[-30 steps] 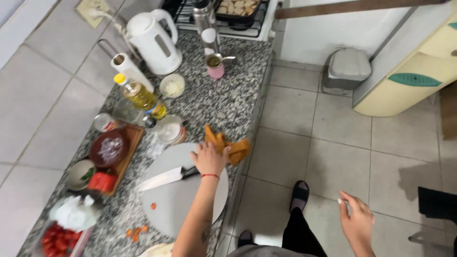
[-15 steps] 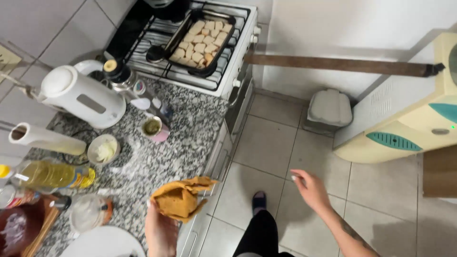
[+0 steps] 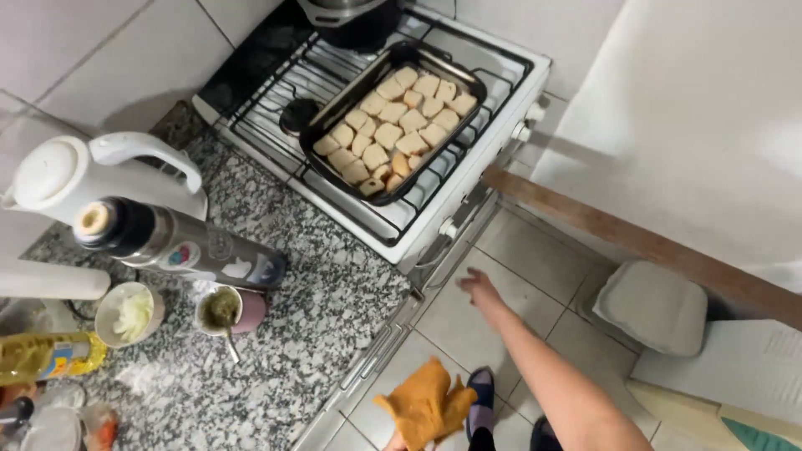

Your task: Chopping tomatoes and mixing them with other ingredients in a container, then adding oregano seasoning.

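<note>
My left hand (image 3: 398,443) is at the bottom edge, mostly out of frame, holding up an orange cloth (image 3: 426,404) beside the granite counter's (image 3: 326,317) front edge. My right hand (image 3: 478,289) reaches forward over the floor with fingers spread and nothing in it, close to the front of the white gas stove (image 3: 468,179). A dark baking tray (image 3: 393,117) full of several pale dough pieces rests on the stove's grates.
On the counter stand a white kettle (image 3: 92,175), a steel flask (image 3: 180,242), a pink cup with a spoon (image 3: 227,311), a small bowl (image 3: 127,313) and an oil bottle (image 3: 50,355). A grey pedal bin (image 3: 656,305) sits on the tiled floor under a wooden bar (image 3: 635,242).
The view has swung up toward the stove. My right hand has moved forward toward the stove front. My left hand still carries the orange cloth, now low in the frame.
</note>
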